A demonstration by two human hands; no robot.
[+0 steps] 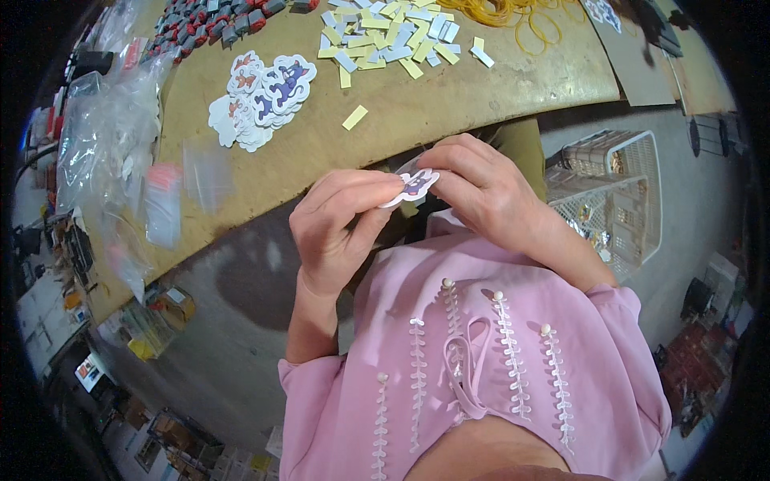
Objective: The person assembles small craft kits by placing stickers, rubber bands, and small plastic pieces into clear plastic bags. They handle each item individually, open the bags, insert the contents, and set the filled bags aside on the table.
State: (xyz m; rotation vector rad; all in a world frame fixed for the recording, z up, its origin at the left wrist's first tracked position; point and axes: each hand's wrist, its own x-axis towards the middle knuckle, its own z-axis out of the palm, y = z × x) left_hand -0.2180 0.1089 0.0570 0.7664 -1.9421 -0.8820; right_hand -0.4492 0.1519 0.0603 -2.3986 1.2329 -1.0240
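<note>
Just off the table's front edge, both my hands hold one small die-cut cartoon cutout [416, 185], white-rimmed with a purple figure on it. My left hand [341, 220] pinches its left end between thumb and fingers. At the other end, my right hand [481, 186] has its fingers curled onto the cutout, its thumb mostly hidden. A pile of similar cutouts [261, 100], some purple and some orange, lies on the table beyond my left hand. One loose pale yellow strip [355, 118] rests between that pile and the table edge.
On the wooden table [513, 96] lie a heap of yellow and white strips [393, 36], yellow rubber bands [513, 18], and grey-and-red parts [220, 24]. Clear plastic bags [108, 136] spread along the left side. White plastic baskets [654, 192] stand on the floor at right.
</note>
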